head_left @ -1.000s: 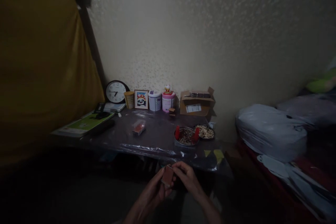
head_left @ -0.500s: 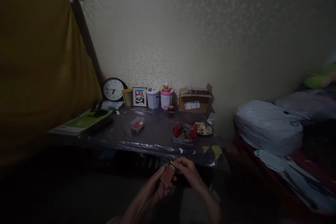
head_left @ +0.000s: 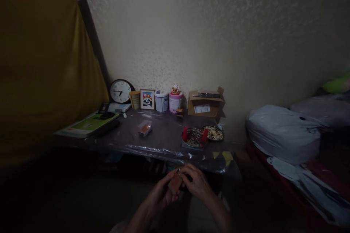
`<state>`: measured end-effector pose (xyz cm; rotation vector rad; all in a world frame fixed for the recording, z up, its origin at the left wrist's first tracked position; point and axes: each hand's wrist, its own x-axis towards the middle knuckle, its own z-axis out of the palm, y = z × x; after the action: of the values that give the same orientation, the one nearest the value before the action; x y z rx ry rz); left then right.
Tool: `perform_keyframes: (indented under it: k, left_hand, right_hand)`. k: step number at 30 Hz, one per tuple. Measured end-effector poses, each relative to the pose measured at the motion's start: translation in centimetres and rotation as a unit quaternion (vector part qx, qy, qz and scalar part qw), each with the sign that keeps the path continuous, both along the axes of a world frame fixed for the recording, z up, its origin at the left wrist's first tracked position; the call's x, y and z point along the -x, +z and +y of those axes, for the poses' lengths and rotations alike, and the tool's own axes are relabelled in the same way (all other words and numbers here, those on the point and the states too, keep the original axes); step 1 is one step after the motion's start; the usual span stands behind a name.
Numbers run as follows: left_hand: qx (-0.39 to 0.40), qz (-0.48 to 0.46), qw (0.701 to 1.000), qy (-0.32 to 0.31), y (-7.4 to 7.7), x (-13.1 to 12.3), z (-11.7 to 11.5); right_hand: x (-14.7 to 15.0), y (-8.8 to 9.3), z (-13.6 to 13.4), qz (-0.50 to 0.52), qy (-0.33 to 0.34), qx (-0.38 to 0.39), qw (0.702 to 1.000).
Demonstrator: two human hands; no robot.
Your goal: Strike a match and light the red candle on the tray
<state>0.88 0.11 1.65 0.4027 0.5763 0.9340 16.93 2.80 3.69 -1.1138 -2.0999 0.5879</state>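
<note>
Box (head_left: 174,184): small, flat, oblong, reddish-brown, tilted, held between both hands low in the view, just in front of the near edge of a dark table covered in clear, shiny plastic (head_left: 164,140).
Left hand (head_left: 163,189): bare, thumb along one side of the box and fingers curled beneath it, clamped on its body.
Right hand (head_left: 195,181): bare, thumb and forefinger bent close together at the box's upper end, where a tiny pale tip shows; whether they pinch it, I cannot tell.
Red uprights: two bright red pieces (head_left: 205,135) standing at opposite sides of a round, shallow dish with a shiny rim (head_left: 191,146), dark and pale bits inside.
Pale sticks: many thin, cream-coloured sticks (head_left: 212,133) heaped in a second round, dark-rimmed dish (head_left: 222,138), just behind and to the right.
Wrapped pack: orange-red block in clear wrapping (head_left: 145,128), alone near the table's middle.
Yellow pieces: two flat scraps (head_left: 227,157) at the near right corner.
Back row, left to right: round black-rimmed clock (head_left: 120,91), yellow tapered cup (head_left: 134,100), framed panda picture (head_left: 147,99), white lidded tub (head_left: 161,102), pink lidded tub (head_left: 175,104) topped by a small figurine (head_left: 175,88), open brown cardboard carton (head_left: 214,110).
</note>
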Motion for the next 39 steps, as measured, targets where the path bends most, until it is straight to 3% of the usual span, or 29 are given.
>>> perform_keyframes:
  k: [6,12,39]
  left_hand:
    - [-0.018,0.011,1.0,0.0,-0.22,-0.09,-0.02]
    - [-0.006,0.006,1.0,-0.008,-0.78,-0.04,0.25]
    - [-0.019,0.024,1.0,-0.003,-0.35,-0.21,0.05]
  right_hand:
    - [-0.22,-0.85,0.41,-0.033,0.009,-0.014,0.999]
    - [-0.23,-0.6,0.18,-0.048,0.011,-0.01,0.999]
    - [-0.43,-0.75,0.1,-0.085,0.03,-0.017,0.996]
